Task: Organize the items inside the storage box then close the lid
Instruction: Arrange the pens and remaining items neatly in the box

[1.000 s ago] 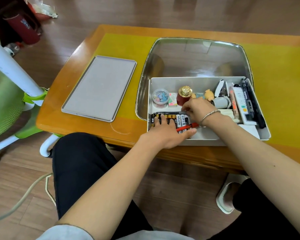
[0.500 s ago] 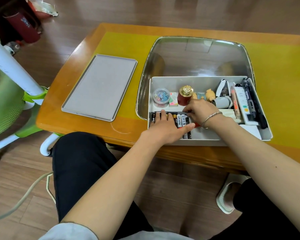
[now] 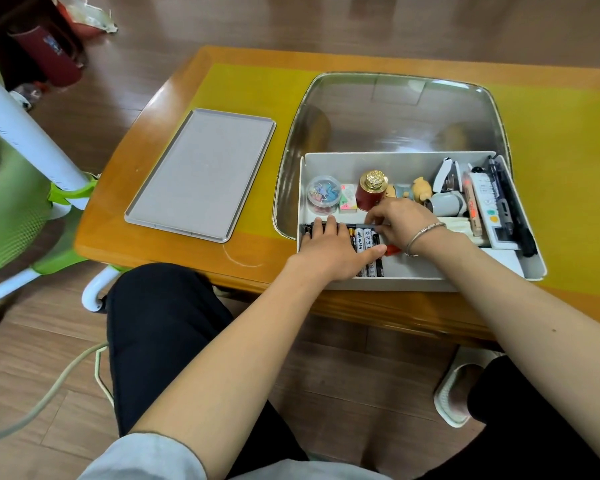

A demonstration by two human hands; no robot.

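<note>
A white storage box [image 3: 378,163] stands open at the table's near edge. Its flat grey lid [image 3: 201,174] lies on the table to the left of it. A row of batteries [image 3: 363,241] lies in the box's front left corner. My left hand [image 3: 329,251] presses flat on them, fingers straight. My right hand [image 3: 399,220] is just to the right, its fingertips curled on a thin dark grey strip [image 3: 369,225] at the batteries' far ends. A red item [image 3: 392,250] peeks out under that wrist.
Behind the batteries stand a clear tub of clips [image 3: 323,195], sticky notes [image 3: 347,199], a gold-capped red jar [image 3: 369,192], small figures, a stapler [image 3: 445,174] and pens [image 3: 510,209]. A large clear tray [image 3: 395,112] lies under the box. A green chair [image 3: 11,209] stands left.
My left hand has slid a little left and forward over the batteries. The red item, plainly seen before, is now mostly hidden under my right wrist.
</note>
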